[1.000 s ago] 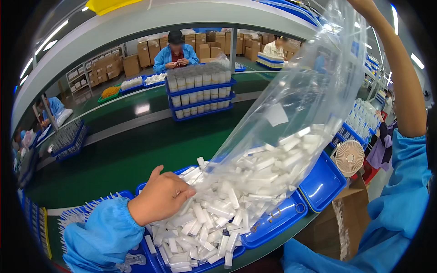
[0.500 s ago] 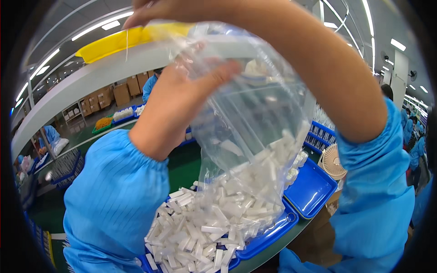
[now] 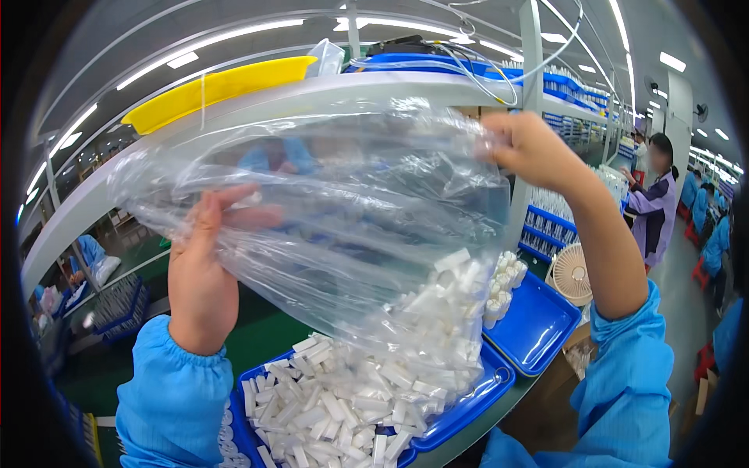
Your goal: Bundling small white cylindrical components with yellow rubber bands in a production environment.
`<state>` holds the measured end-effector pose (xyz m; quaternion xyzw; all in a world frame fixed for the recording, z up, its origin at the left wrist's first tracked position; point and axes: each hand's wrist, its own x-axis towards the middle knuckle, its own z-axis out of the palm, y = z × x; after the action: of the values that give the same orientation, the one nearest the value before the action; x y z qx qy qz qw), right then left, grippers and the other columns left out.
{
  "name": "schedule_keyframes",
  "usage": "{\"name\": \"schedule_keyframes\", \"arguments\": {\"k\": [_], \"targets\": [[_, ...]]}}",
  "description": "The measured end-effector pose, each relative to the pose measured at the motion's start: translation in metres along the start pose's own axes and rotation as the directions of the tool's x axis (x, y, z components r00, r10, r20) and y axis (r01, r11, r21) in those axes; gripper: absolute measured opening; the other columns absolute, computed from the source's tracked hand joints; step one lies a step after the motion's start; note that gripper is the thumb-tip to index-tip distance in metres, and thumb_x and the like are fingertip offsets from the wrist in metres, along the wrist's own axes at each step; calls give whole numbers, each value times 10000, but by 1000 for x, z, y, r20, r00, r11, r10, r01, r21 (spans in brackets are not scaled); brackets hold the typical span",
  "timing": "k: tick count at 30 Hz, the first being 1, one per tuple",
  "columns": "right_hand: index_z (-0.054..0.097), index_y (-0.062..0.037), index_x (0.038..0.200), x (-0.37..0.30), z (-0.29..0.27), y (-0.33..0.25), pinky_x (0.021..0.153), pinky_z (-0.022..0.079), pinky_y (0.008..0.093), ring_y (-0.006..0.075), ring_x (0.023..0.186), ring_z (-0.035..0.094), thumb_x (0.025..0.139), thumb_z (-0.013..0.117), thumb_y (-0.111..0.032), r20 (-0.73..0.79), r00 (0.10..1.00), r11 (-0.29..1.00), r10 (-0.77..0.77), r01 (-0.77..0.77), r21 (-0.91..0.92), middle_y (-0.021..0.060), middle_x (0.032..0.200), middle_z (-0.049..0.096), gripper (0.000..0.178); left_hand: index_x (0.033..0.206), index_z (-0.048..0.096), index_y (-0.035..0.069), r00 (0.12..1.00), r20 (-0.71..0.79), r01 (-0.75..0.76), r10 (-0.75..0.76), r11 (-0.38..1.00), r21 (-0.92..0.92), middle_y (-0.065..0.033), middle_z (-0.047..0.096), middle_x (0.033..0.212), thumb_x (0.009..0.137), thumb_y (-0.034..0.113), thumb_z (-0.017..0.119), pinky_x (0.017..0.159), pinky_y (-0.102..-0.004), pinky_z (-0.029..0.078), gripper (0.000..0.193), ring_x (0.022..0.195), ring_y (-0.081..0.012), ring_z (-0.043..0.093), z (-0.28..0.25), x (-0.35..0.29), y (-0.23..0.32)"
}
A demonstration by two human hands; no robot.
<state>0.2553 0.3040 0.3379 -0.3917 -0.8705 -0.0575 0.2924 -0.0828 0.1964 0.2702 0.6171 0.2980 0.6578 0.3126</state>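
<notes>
A large clear plastic bag spreads between my hands, white blocks bunched in its lower right part. My right hand is raised, its fingers closed on the bag's upper right edge. My left hand touches the bag's left side. Its fingers are stretched out and apart, partly seen through the film. Below, a heap of small white rectangular blocks lies in a blue tray. The bag's lower end rests over the heap, and its film blurs the blocks beneath.
An empty blue tray stands right of the heap, near a round beige fan and white parts. A shelf rail with a yellow tray crosses ahead. At right, a person stands in the aisle.
My right hand has come down and right, drawing the bag's upper edge with it. My left hand has moved left and lower. The bag has spread wide between them.
</notes>
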Motion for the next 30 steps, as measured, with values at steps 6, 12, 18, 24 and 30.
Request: {"name": "schedule_keyframes", "arguments": {"k": [6, 12, 18, 24, 30], "targets": [[604, -31, 866, 44, -5, -41, 555, 437, 279, 134, 578, 565, 877, 520, -251, -122, 986, 961, -115, 141, 239, 71, 680, 590, 236, 1406, 176, 49, 938, 346, 36, 7, 992, -117, -190, 350, 1355, 879, 457, 489, 1021, -423, 295, 736, 1227, -281, 365, 38, 15, -58], [579, -33, 932, 66, 53, -115, 598, 453, 239, 129, 665, 597, 879, 528, -289, 6, 919, 834, -395, 356, 421, 55, 719, 627, 266, 1346, 227, 54, 926, 321, 175, -197, 980, 98, -172, 370, 1261, 859, 431, 516, 963, -418, 309, 680, 1145, -273, 380, 68, 24, -93], [366, -78, 1264, 89, 80, -56, 727, 442, 284, 184, 859, 610, 864, 571, -294, 21, 814, 138, -581, 74, 988, 94, 960, 627, 499, 1287, 278, 59, 939, 215, 239, -267, 960, 148, -153, 390, 1167, 839, 405, 543, 904, -413, 324, 625, 1062, -266, 394, 52, 8, -77], [556, -86, 1132, 110, 284, 38, 854, 416, 294, 145, 991, 534, 812, 641, -418, 398, 828, 501, -395, -169, 849, 49, 1048, 597, 469, 1228, 329, 64, 931, 108, 343, -348, 937, 66, -135, 410, 1074, 820, 378, 571, 846, -408, 338, 569, 980, -258, 409, 21, -27, -68], [568, -100, 1162, 74, 427, 59, 909, 402, 370, 272, 1043, 511, 809, 571, -532, 616, 620, 784, -487, -1, 621, 152, 1125, 541, 557, 1169, 380, 70, 912, -36, 409, -409, 912, 0, -116, 430, 980, 800, 352, 598, 787, -403, 353, 513, 898, -250, 424, -7, -63, -50]]}}
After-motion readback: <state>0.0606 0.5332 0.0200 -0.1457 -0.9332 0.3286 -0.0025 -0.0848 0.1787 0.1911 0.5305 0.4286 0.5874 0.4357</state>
